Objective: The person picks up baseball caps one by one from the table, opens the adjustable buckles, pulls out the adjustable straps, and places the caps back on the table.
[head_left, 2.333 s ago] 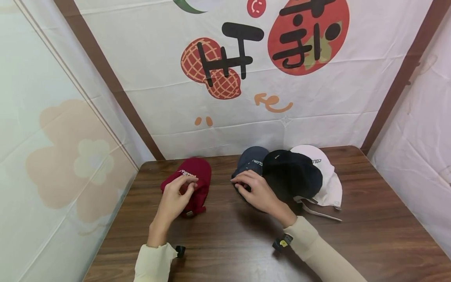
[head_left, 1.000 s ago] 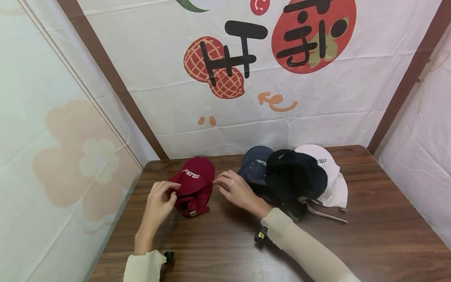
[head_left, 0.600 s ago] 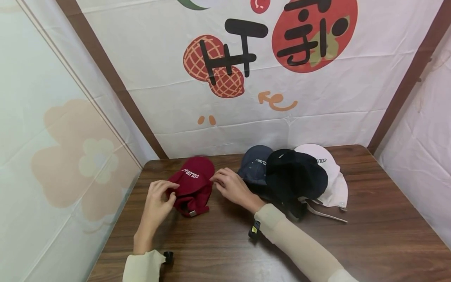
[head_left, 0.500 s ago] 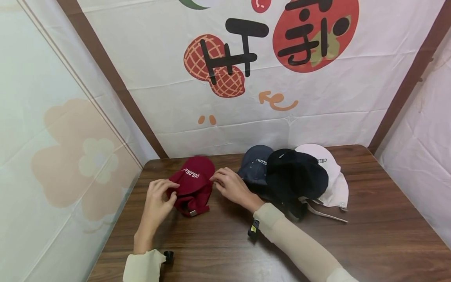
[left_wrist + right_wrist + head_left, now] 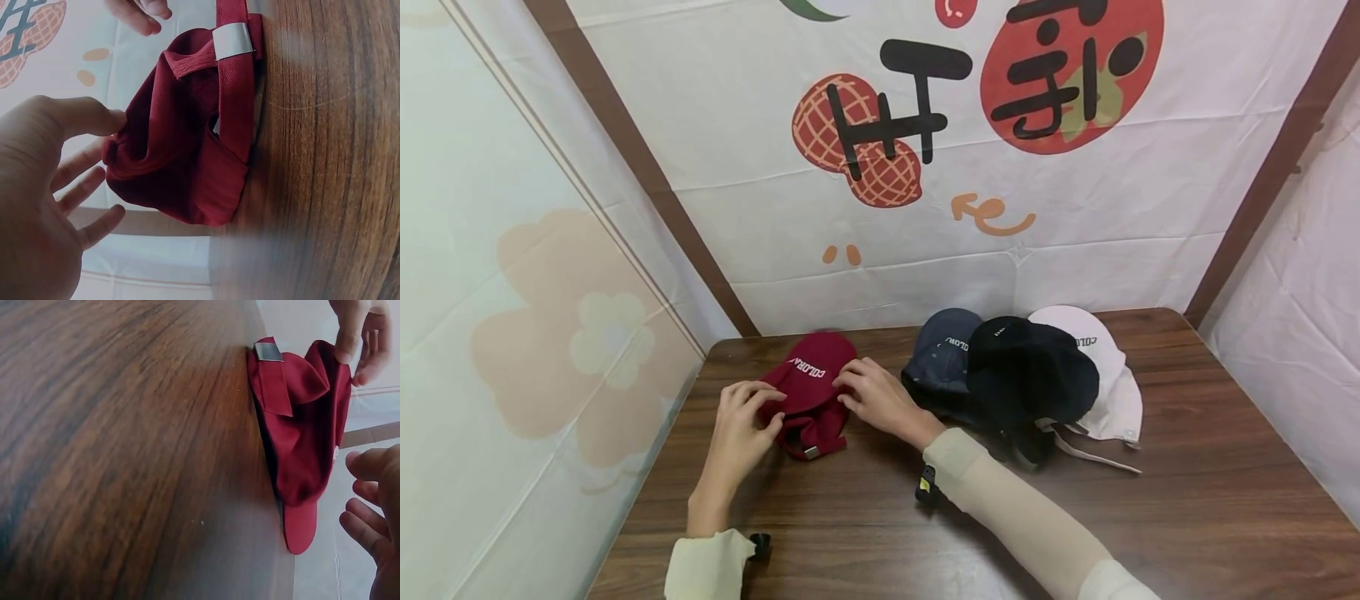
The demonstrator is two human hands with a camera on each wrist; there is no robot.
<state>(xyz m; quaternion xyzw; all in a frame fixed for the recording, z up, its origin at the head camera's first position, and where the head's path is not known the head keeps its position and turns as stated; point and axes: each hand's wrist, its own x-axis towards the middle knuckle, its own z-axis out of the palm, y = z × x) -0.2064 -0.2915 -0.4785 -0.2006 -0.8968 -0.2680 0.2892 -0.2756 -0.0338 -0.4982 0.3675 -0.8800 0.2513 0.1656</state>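
A dark red baseball cap (image 5: 817, 385) with white lettering lies at the table's back left, its strap and metal buckle toward me. My left hand (image 5: 739, 433) is at its near left side; in the left wrist view the thumb (image 5: 94, 117) meets the cap's fabric edge, the other fingers lying behind it, in a pinch. My right hand (image 5: 880, 402) hovers at the cap's right side with loosely bent fingers. The right wrist view leaves a small gap between the right thumb (image 5: 369, 464) and the red cap (image 5: 300, 444).
On the right, a navy cap (image 5: 942, 354), a black cap (image 5: 1033, 375) and a white cap (image 5: 1120, 396) overlap in a row, a pale strap trailing from them. The wooden table (image 5: 865, 533) meets a printed white cloth wall (image 5: 715, 267) behind.
My right hand has moved left from the navy cap to the red cap's right side. My left hand has drawn back from above the red cap to its near left edge.
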